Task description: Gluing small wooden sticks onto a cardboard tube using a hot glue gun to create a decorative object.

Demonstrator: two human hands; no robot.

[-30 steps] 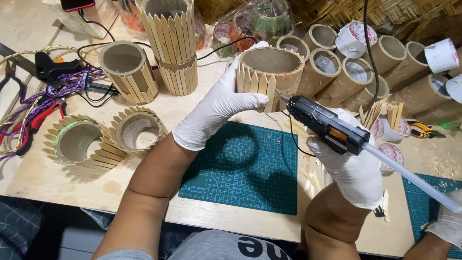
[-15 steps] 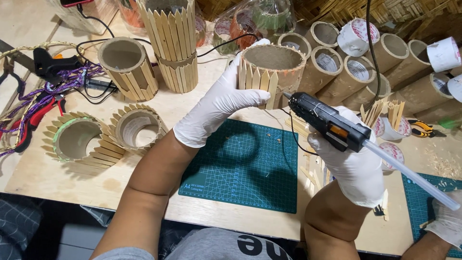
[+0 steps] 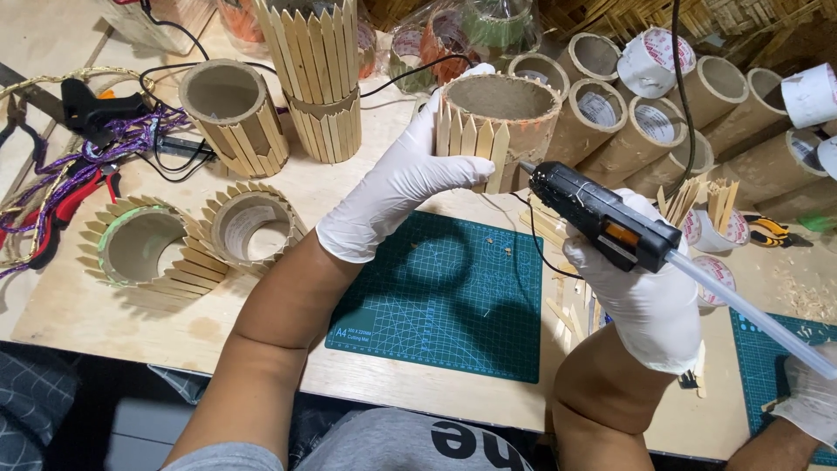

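Observation:
My left hand (image 3: 397, 187), in a white glove, grips a short cardboard tube (image 3: 514, 109) tilted over the table, with several pointed wooden sticks (image 3: 471, 139) glued along its near side. My right hand (image 3: 641, 292), also gloved, holds a black hot glue gun (image 3: 602, 214) with a clear glue stick (image 3: 750, 318) jutting from its back. The gun's nozzle touches the tube just right of the last stick. Below both hands lies a green cutting mat (image 3: 445, 301).
Stick-covered tubes (image 3: 318, 74) stand at the back left, and two flat stick rings (image 3: 192, 240) lie left. Bare cardboard tubes (image 3: 663, 122) and tape rolls are piled at the back right. Loose sticks (image 3: 567, 296), pliers, cords and another person's gloved hand (image 3: 811, 401) are at the edges.
The glue gun's nozzle has moved closer, up to the tube's wall. My left hand has tilted the tube slightly.

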